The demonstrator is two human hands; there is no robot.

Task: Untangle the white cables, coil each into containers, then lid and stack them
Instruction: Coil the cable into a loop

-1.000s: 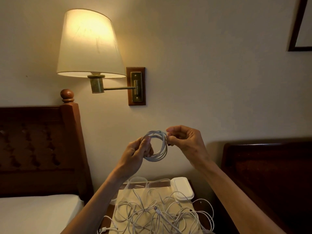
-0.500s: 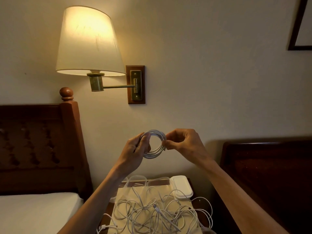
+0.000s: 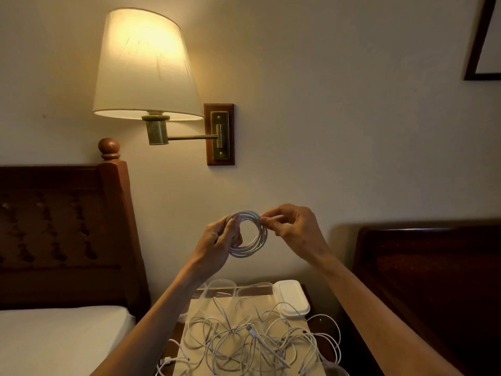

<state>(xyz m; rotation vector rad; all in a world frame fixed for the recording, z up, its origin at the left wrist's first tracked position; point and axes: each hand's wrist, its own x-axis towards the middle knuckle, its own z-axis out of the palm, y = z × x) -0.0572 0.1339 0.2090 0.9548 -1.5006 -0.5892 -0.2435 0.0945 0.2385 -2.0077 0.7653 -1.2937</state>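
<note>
I hold a white cable wound into a round coil (image 3: 253,246) in the air in front of the wall. My left hand (image 3: 221,240) grips the coil's left side. My right hand (image 3: 291,229) pinches its upper right with thumb and forefinger. Below, a tangle of loose white cables (image 3: 244,343) lies on a pale mat (image 3: 200,308) on the nightstand. Behind the tangle stand clear plastic containers (image 3: 219,286) and a stack of white lids (image 3: 291,298).
A lit wall lamp (image 3: 143,66) hangs above on the left. A dark wooden headboard (image 3: 62,234) and white mattress (image 3: 54,340) lie to the left. Another dark headboard (image 3: 428,280) stands to the right. A picture frame corner (image 3: 479,50) shows top right.
The coil has turned to face me more fully and looks rounder. My right hand's pinch has shifted to the coil's top right edge. Both hands stayed at about the same height.
</note>
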